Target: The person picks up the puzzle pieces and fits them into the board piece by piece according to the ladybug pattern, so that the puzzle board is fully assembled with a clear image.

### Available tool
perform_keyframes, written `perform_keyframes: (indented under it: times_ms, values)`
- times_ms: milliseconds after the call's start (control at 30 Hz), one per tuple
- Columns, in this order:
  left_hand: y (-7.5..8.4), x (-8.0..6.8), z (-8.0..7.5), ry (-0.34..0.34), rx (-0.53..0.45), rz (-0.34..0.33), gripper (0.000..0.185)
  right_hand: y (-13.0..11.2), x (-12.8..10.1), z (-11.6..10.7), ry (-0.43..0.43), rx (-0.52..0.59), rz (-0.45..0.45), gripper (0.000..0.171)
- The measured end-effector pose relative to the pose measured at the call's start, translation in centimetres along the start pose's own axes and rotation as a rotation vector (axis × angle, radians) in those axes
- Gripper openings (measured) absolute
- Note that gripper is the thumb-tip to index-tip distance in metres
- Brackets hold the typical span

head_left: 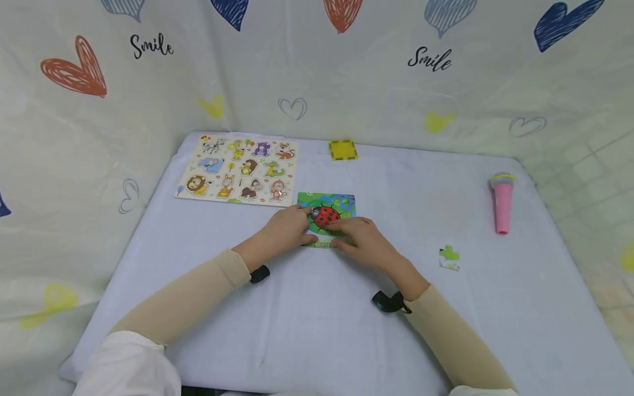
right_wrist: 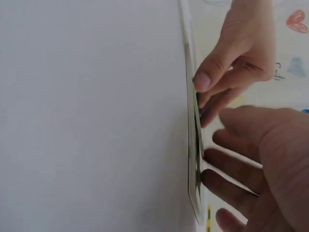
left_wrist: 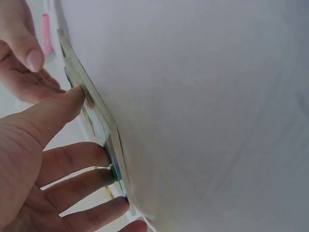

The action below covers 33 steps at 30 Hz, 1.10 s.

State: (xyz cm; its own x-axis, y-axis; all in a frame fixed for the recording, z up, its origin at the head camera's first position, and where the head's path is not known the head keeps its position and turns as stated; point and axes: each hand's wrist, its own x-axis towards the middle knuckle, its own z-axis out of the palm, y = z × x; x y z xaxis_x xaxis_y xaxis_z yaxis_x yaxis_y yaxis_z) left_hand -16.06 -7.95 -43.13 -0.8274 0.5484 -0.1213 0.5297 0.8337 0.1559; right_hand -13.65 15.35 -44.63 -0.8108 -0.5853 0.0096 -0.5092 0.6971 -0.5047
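A ladybug jigsaw board point(head_left: 333, 204) lies flat on the white table point(head_left: 317, 324), a little past its middle. My left hand point(head_left: 292, 224) rests on the board's left part, fingers straight and pressing on the picture point(left_wrist: 92, 112). From the other side my right hand point(head_left: 359, 237) lies on the lower right part, its fingers point(right_wrist: 231, 166) also straight on the board point(right_wrist: 192, 121). Neither hand curls round anything. A loose green jigsaw piece point(head_left: 449, 257) lies on the table to the right of my right hand, apart from it.
An animal peg-puzzle board point(head_left: 238, 170) lies at the back left. A small yellow square point(head_left: 343, 149) sits at the back edge. A pink toy microphone point(head_left: 502, 204) lies at the right. Heart-printed cloth walls point(head_left: 99, 137) close in the table on three sides.
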Motion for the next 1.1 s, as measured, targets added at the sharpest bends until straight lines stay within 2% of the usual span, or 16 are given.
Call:
perform_keyframes:
  times_ms: [167, 333, 533, 667, 833, 933, 1100]
  values:
    - [0.5, 0.2, -0.5, -0.024, -0.07, -0.026, 0.044, 0.3, -0.5, -0.3, 0.044, 0.014, 0.048, 0.035]
    - [0.6, 0.7, -0.8, -0.07, -0.125, -0.043, 0.038, 0.0, 0.0, -0.1, 0.071, -0.056, 0.027, 0.027]
    - [0.2, 0.8, -0.4, -0.074, -0.153, 0.057, 0.04, -1.0, 0.9, 0.1, 0.062, -0.112, 0.08, 0.023]
    - [0.1, 1.0, -0.4, -0.096, -0.165, 0.083, 0.038, -1.7, 1.2, -0.1, 0.04, -0.14, 0.106, 0.017]
    - [0.6, 1.2, -0.7, -0.119, -0.051, 0.14, 0.024, -3.0, 1.7, -0.2, 0.018, -0.245, 0.023, 0.014]
    - [1.4, 1.2, -0.8, -0.115, 0.025, 0.157, 0.029, -3.4, 1.9, -0.3, 0.001, -0.295, 0.002, 0.014]
    - [2.8, 1.1, -0.8, -0.081, 0.084, 0.089, 0.029, -3.4, 2.0, -0.3, -0.028, -0.389, -0.002, 0.009]
